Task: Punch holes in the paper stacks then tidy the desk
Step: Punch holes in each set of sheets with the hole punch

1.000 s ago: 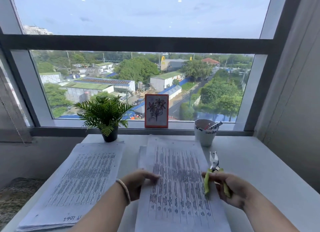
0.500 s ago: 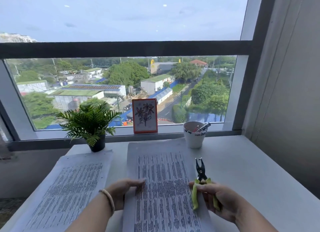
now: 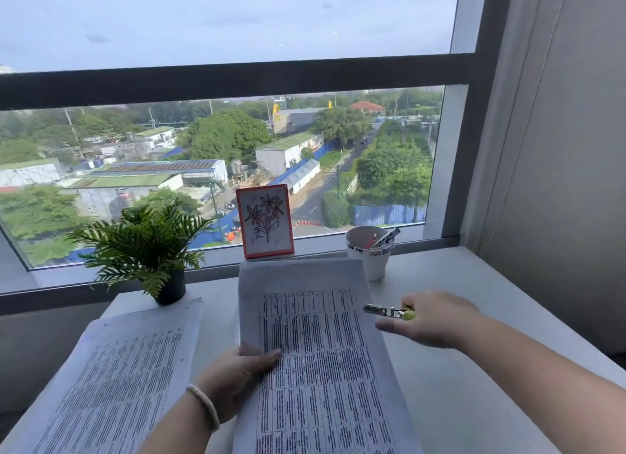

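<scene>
A printed paper stack [image 3: 315, 352] lies in the middle of the white desk [image 3: 457, 402]. My left hand [image 3: 237, 375] holds its left edge, thumb on top of the sheets. My right hand [image 3: 437, 319] grips a hole punch [image 3: 388, 311] with yellow-green handles; its metal jaws point left, right at the stack's right edge. Most of the handles are hidden inside the hand. A second printed stack [image 3: 111, 382] lies at the left of the desk.
A small potted plant [image 3: 149, 250] stands at the back left. An orange-framed flower card [image 3: 266, 221] leans on the window sill. A white cup [image 3: 371, 252] with pens stands at the back, just behind the middle stack. A grey wall [image 3: 559, 148] bounds the right.
My right hand has turned the punch from pointing away to pointing left and moved it further back along the stack's right edge. My left hand has shifted to grip the left edge.
</scene>
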A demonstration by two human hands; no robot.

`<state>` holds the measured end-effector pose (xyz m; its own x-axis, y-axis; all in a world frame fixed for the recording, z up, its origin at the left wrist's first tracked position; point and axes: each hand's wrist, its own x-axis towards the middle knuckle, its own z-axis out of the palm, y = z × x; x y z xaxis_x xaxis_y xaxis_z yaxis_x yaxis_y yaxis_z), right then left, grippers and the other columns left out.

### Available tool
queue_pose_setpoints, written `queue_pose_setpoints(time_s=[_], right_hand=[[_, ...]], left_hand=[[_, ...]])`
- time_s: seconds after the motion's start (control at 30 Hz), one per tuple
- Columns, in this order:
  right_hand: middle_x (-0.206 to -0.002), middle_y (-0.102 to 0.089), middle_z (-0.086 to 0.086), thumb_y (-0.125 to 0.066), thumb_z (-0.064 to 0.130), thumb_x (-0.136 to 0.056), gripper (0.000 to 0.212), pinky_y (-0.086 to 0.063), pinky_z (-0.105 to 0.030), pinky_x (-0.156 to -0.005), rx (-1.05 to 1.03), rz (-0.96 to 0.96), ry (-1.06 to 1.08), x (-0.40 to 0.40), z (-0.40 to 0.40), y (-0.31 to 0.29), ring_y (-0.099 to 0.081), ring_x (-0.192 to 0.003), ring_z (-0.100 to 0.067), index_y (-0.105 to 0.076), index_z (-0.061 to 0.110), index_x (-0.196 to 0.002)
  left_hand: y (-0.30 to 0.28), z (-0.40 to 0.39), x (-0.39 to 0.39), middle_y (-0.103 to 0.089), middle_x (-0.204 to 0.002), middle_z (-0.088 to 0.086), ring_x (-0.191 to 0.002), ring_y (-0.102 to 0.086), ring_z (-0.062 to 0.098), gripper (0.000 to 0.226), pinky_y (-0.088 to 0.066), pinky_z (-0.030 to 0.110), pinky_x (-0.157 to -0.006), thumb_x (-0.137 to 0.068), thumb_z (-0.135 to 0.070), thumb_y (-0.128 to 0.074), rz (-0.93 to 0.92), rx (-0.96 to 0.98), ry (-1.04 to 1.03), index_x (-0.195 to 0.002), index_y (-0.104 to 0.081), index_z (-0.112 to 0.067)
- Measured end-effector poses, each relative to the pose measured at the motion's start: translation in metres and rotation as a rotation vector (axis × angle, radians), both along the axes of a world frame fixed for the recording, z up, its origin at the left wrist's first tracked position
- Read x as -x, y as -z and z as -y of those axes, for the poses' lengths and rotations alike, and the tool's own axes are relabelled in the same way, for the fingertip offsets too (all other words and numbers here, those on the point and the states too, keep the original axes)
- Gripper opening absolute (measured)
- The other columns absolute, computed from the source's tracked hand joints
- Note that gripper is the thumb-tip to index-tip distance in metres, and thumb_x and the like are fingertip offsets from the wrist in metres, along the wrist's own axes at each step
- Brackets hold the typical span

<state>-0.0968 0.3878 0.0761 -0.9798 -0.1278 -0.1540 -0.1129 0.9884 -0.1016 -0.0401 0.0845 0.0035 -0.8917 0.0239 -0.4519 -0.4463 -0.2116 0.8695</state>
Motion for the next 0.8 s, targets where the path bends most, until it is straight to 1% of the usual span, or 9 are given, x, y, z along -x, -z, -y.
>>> queue_pose_setpoints(time_s=[0.1, 0.2, 0.3, 0.37, 0.5, 0.57, 0.63, 0.7, 0.8], right_hand=[[-0.106, -0.061, 0.002, -0.03, 0.087, -0.076, 0.072, -0.041, -0.03, -0.07, -0.121, -0.107, 0.019, 0.004, 0.011, 0.005, -0.054, -0.104, -0.022, -0.059, 0.026, -0.101], [-0.11, -0.06, 0.0, -0.027, 0.087, -0.075, 0.076, -0.043, -0.031, -0.072, -0.152, -0.127, 0.066, 0.01, 0.013, 0.01, -0.053, -0.107, -0.023, -0.06, 0.026, -0.106], [-0.1, -0.06, 0.001, -0.027, 0.09, -0.073, 0.077, -0.042, -0.03, -0.068, -0.151, -0.074, 0.069, 0.015, 0.013, 0.009, -0.055, -0.099, -0.022, -0.059, 0.025, -0.099], [-0.091, -0.057, 0.004, -0.03, 0.09, -0.072, 0.073, -0.04, -0.028, -0.065, -0.124, -0.018, 0.074, 0.02, 0.011, 0.006, -0.055, -0.092, -0.02, -0.056, 0.025, -0.092], [-0.088, -0.055, 0.004, -0.043, 0.082, -0.075, 0.058, -0.04, -0.028, -0.065, 0.024, 0.099, 0.074, 0.031, 0.003, 0.006, -0.052, -0.089, -0.018, -0.047, 0.025, -0.083], [-0.078, -0.049, 0.007, -0.048, 0.079, -0.076, 0.055, -0.035, -0.026, -0.058, 0.073, 0.138, 0.06, 0.032, 0.0, 0.006, -0.05, -0.079, -0.014, -0.045, 0.024, -0.078], [-0.074, -0.047, 0.007, -0.05, 0.077, -0.077, 0.055, -0.031, -0.025, -0.054, 0.118, 0.166, 0.056, 0.031, 0.0, 0.005, -0.045, -0.068, -0.009, -0.043, 0.023, -0.072], [-0.075, -0.051, 0.006, -0.05, 0.077, -0.078, 0.056, -0.032, -0.025, -0.055, 0.136, 0.183, 0.053, 0.033, 0.002, 0.004, -0.047, -0.069, -0.01, -0.049, 0.021, -0.072], [-0.081, -0.055, 0.003, -0.045, 0.079, -0.078, 0.067, -0.036, -0.028, -0.062, 0.097, 0.195, 0.034, 0.037, 0.006, 0.004, -0.053, -0.081, -0.017, -0.06, 0.015, -0.089]], left_hand=[[0.0, -0.001, 0.002, -0.061, -0.106, 0.034, -0.089, -0.062, 0.041, 0.052, -0.052, 0.056, -0.085, -0.07, -0.002, -0.073, 0.006, -0.008, 0.011, -0.115, -0.054, 0.016], [0.006, 0.0, 0.002, -0.063, -0.106, 0.034, -0.09, -0.063, 0.04, 0.053, -0.051, 0.056, -0.088, -0.068, -0.002, -0.074, 0.007, -0.023, -0.018, -0.114, -0.055, 0.015], [0.009, 0.001, 0.0, -0.064, -0.101, 0.032, -0.087, -0.064, 0.039, 0.051, -0.052, 0.056, -0.086, -0.067, -0.003, -0.073, 0.013, -0.034, -0.044, -0.112, -0.057, 0.015], [0.008, 0.001, 0.0, -0.065, -0.098, 0.032, -0.083, -0.066, 0.04, 0.047, -0.054, 0.054, -0.08, -0.067, -0.002, -0.071, 0.016, -0.046, -0.043, -0.11, -0.058, 0.014], [0.004, 0.004, 0.002, -0.067, -0.096, 0.03, -0.079, -0.067, 0.039, 0.042, -0.056, 0.053, -0.074, -0.069, -0.003, -0.068, 0.022, -0.074, -0.038, -0.108, -0.058, 0.011], [0.003, 0.005, 0.002, -0.067, -0.098, 0.031, -0.08, -0.068, 0.04, 0.042, -0.056, 0.054, -0.075, -0.07, -0.003, -0.068, 0.024, -0.082, -0.03, -0.108, -0.058, 0.012], [0.003, 0.005, 0.002, -0.067, -0.094, 0.031, -0.076, -0.068, 0.039, 0.039, -0.057, 0.052, -0.071, -0.07, -0.002, -0.067, 0.023, -0.084, -0.029, -0.105, -0.059, 0.012], [0.004, 0.004, 0.001, -0.067, -0.09, 0.03, -0.07, -0.069, 0.037, 0.035, -0.059, 0.049, -0.065, -0.069, -0.001, -0.066, 0.02, -0.095, -0.034, -0.101, -0.061, 0.013], [0.005, 0.003, 0.001, -0.068, -0.09, 0.03, -0.07, -0.069, 0.037, 0.033, -0.059, 0.049, -0.063, -0.069, -0.001, -0.067, 0.024, -0.098, -0.02, -0.098, -0.062, 0.013]])
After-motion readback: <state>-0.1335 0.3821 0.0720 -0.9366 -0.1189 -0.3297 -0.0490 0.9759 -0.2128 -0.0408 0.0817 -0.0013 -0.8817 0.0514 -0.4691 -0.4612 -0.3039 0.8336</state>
